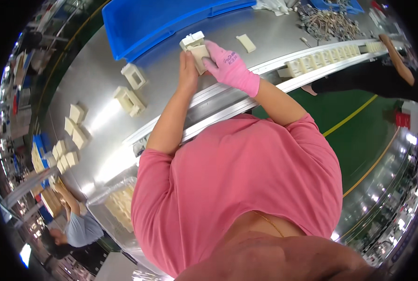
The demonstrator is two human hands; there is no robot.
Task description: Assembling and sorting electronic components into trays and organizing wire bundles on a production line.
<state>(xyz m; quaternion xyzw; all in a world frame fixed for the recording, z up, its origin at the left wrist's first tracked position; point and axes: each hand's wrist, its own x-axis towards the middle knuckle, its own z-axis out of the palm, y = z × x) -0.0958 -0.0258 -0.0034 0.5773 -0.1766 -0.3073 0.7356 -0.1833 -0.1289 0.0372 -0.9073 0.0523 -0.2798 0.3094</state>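
Above the metal table, my bare left hand (188,70) presses its fingers along the left side of a cream plastic housing (193,40). My right hand (228,68), in a pink glove, is closed on a flat cream cover (199,56) at the housing's near side. Whether the two parts are joined I cannot tell; my fingers hide some of their edges. Left of my hands lie an open rectangular cream frame (127,99) and a smaller cream frame (142,80). A loose flat cream cover (246,42) rests to the right.
A blue bin (138,40) stands beyond my hands. Tangled wired parts (328,22) lie far right. A metal rail track (270,70) carries a row of cream housings (321,59). More cream pieces (76,125) lie left. Co-workers sit lower left (82,229) and reach in upper right (396,61).
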